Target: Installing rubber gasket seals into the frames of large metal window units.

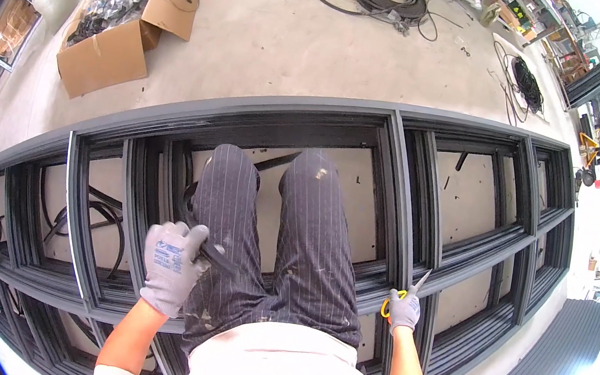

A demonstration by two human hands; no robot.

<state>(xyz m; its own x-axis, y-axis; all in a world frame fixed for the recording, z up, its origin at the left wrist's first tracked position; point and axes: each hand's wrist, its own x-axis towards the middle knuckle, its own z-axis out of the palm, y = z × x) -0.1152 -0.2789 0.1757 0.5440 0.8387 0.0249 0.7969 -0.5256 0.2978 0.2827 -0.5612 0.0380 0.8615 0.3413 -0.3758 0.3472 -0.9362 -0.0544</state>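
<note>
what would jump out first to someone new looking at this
Probably the big stack of dark rectangular frames, spread across the middle beneath the person's legs. Next, the yellow-handled scissors in the right hand, right of centre, and the dark strip in the left hand. An overflowing cardboard box stands out at upper left.

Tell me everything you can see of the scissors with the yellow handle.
The scissors have a yellow, plastic-looking handle and a slim, pointed, silvery blade end that looks like metal. The grey-gloved right hand grips them, hiding their middle, with the tip pointing forward and slightly right. They are above the stacked dark frames. Whether the blades are fully closed is too small to tell.
</note>
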